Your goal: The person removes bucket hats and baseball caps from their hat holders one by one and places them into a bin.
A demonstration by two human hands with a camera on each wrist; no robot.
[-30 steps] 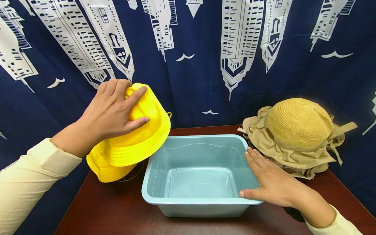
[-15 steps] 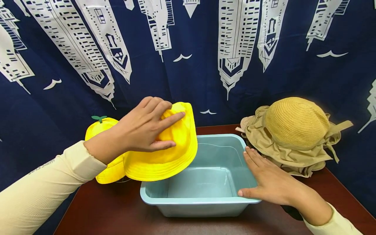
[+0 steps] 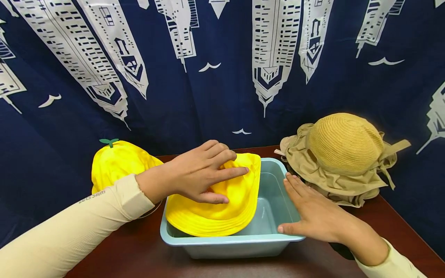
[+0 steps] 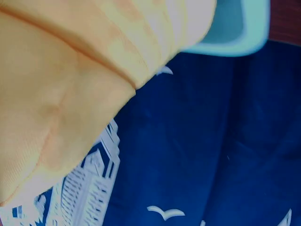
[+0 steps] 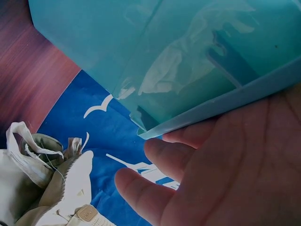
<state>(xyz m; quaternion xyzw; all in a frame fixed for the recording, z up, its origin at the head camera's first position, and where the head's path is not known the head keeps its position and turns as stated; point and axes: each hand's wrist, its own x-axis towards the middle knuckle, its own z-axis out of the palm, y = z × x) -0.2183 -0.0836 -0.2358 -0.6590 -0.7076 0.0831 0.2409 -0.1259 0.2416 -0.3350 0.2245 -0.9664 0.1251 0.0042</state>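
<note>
My left hand (image 3: 205, 173) grips a yellow bucket hat (image 3: 240, 193) by its crown, thumb and fingers pressed into the cloth. The hat hangs tilted over the left part of a light blue plastic basin (image 3: 226, 240), its stitched brim overlapping the basin's opening. In the left wrist view, pale yellow cloth fills the upper left. My right hand (image 3: 323, 216) rests at the basin's right rim, fingers fairly straight along the outside and thumb at the front corner. The right wrist view shows the fingers (image 5: 169, 157) beside the rim, under the basin's outer wall (image 5: 155, 61).
Another yellow hat (image 3: 118, 160) with a green sprout on top stands at the left, partly behind my left arm. Beige ruffled hats, the top one with a straw crown (image 3: 344, 143), lie stacked right of the basin. A navy printed curtain (image 3: 222, 96) hangs behind the brown table (image 3: 139, 251).
My left hand has carried the yellow hat right and down, from left of the basin to over it, uncovering the sprout hat. My right hand has stayed at the rim.
</note>
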